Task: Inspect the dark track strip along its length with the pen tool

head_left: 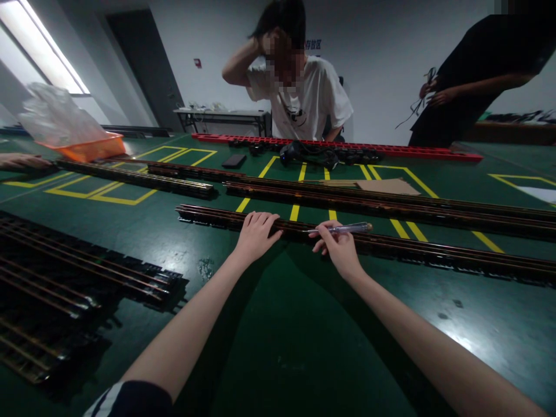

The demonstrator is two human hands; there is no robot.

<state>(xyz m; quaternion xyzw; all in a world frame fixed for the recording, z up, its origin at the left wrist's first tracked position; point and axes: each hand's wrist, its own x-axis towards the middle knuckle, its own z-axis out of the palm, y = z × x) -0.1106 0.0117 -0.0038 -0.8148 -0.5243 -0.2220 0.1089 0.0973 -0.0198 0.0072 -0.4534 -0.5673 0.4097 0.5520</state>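
Note:
A long dark rail strip (417, 249) with copper-coloured lines runs across the green table in front of me. My left hand (257, 234) lies over this strip, its fingers stretched across the top and the thumb apart. My right hand (341, 249) is closed round a small screwdriver (351, 227) with a clear handle. The screwdriver lies almost level, its thin tip pointing left, just above the same strip. Whether the tip touches the strip I cannot tell.
More dark rail strips lie behind (391, 205) and at the left (87, 255). Beyond are a red slotted bar (434, 153), black cables (308, 155), cardboard (388, 186) and an orange bin (93, 148) with plastic bags. Two people are across the table; another person's hand (21, 161) is far left.

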